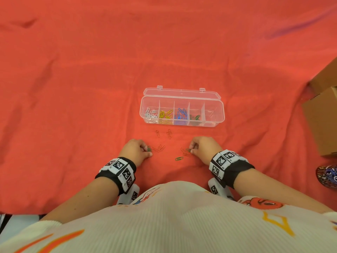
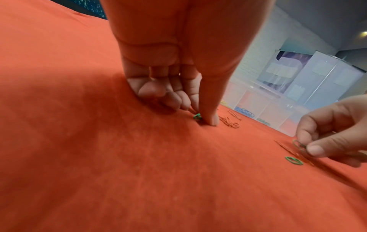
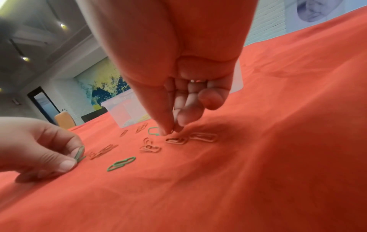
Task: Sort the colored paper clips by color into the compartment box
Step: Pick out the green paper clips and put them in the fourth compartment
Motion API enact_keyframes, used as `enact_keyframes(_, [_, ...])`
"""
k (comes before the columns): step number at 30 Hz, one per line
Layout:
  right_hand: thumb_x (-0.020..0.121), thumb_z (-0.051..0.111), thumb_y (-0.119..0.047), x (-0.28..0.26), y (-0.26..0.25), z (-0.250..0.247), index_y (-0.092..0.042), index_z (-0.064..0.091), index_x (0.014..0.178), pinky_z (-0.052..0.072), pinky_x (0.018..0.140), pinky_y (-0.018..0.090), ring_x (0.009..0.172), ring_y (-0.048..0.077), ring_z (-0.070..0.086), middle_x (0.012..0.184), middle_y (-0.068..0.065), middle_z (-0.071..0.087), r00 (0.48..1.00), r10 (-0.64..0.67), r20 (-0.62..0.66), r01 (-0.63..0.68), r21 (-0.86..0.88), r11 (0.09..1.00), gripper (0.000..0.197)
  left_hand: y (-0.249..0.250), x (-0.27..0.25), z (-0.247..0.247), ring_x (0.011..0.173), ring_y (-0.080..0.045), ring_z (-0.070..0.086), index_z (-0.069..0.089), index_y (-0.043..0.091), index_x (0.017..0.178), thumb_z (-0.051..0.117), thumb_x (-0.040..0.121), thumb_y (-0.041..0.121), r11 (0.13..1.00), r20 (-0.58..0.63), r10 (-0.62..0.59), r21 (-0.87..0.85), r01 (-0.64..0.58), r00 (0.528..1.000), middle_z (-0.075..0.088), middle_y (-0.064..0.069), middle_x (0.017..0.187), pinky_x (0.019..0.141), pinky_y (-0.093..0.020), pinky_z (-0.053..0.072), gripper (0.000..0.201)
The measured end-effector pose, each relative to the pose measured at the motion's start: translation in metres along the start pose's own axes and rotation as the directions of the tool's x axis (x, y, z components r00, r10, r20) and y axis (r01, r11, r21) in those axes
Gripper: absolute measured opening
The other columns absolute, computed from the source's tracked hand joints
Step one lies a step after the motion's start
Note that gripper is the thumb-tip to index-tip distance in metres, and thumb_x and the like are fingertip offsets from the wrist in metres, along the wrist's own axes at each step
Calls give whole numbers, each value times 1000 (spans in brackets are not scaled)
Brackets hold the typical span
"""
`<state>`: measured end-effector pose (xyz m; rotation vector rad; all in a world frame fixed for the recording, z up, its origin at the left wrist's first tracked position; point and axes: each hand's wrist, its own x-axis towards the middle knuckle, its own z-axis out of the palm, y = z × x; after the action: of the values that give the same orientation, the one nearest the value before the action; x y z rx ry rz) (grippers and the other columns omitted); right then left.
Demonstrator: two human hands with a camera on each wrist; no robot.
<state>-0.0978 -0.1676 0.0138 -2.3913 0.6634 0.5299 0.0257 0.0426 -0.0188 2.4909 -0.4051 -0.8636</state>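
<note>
A clear compartment box (image 1: 215,123) lies open on the red cloth, holding white, yellow, blue and green paper clips in separate compartments; its rightmost compartment holds none. My left hand (image 1: 148,151) pinches a green clip (image 2: 197,117) between thumb and forefinger, down at the cloth. My right hand (image 1: 191,151) pinches another green clip (image 3: 153,131) the same way. A third green clip (image 1: 179,158) lies loose between the hands. Several red clips (image 1: 159,148) are scattered in front of the box and hard to tell from the cloth.
The red cloth (image 1: 73,88) covers the whole surface, with wrinkles. Cardboard boxes (image 1: 322,114) stand at the right edge, and a dark patterned object (image 1: 327,176) sits below them. My torso is close to the near edge.
</note>
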Motion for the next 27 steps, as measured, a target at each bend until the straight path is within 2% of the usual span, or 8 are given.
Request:
enact_keyframes(3, [80, 63, -7, -2, -3, 0, -13, 65, 101, 44, 79, 28, 89, 23, 61, 86, 7, 67, 998, 0, -62, 5, 80, 997, 22, 3, -1, 0, 61, -15, 50, 52, 22, 60, 76, 70, 18, 1000, 23, 9, 5, -9, 1000, 52, 6, 61, 51, -20, 34, 27])
enact_keyframes(6, [81, 65, -8, -4, -9, 3, -13, 66, 103, 40, 74, 23, 79, 14, 55, 80, 0, 62, 1000, -31, -2, 31, 136, 990, 23, 5, -2, 0, 60, -15, 51, 50, 24, 57, 74, 73, 17, 999, 43, 21, 23, -22, 999, 53, 7, 59, 50, -20, 34, 30])
enact_keyframes(11, [82, 67, -12, -4, -18, 13, -14, 68, 103, 39, 69, 18, 81, 9, 54, 81, -5, 61, 980, -85, 182, 78, 46, 996, 21, 8, -3, -2, 68, -18, 54, 49, 26, 61, 72, 74, 16, 998, 69, 33, 48, -36, 997, 58, 1, 70, 66, -25, 42, 28])
enact_keyframes(13, [82, 67, -14, -3, -20, 17, -15, 66, 104, 37, 64, 16, 81, 9, 54, 79, -7, 59, 977, -75, 201, 75, 9, 997, 22, 9, -4, -3, 69, -18, 54, 50, 25, 64, 71, 75, 16, 997, 76, 42, 61, -47, 996, 58, 1, 70, 65, -24, 40, 26])
enact_keyframes(15, [82, 67, -18, -2, -21, 20, -18, 64, 102, 37, 71, 21, 81, 12, 55, 71, -12, 54, 981, -59, 186, 69, -48, 997, 20, 9, -3, -4, 67, -17, 53, 48, 26, 63, 71, 75, 15, 996, 84, 54, 65, -60, 995, 56, 3, 66, 58, -23, 38, 28])
enact_keyframes(20, [82, 62, -24, -4, -27, 23, -21, 63, 98, 42, 74, 29, 95, 22, 62, 100, 1, 68, 984, -11, 181, 39, -155, 987, 16, 12, 0, -6, 58, -13, 47, 52, 19, 74, 70, 76, 9, 997, 138, 63, 29, -68, 988, 49, 7, 59, 53, -16, 34, 21])
enact_keyframes(23, [81, 60, -21, -7, -31, 19, -24, 59, 86, 40, 70, 28, 93, 22, 63, 99, 2, 68, 974, 18, 227, 27, -192, 981, 5, 13, 2, -6, 60, -14, 49, 54, 18, 79, 70, 76, 6, 996, 151, 77, 30, -82, 986, 50, 8, 59, 54, -16, 35, 20])
enact_keyframes(27, [79, 60, -23, -8, -30, 18, -26, 56, 79, 42, 69, 29, 79, 20, 56, 92, 2, 67, 970, 26, 243, 29, -217, 976, 5, 15, 3, -6, 55, -4, 47, 58, 21, 79, 67, 75, 3, 989, 201, 131, 45, -143, 971, 52, 10, 63, 56, -14, 37, 20])
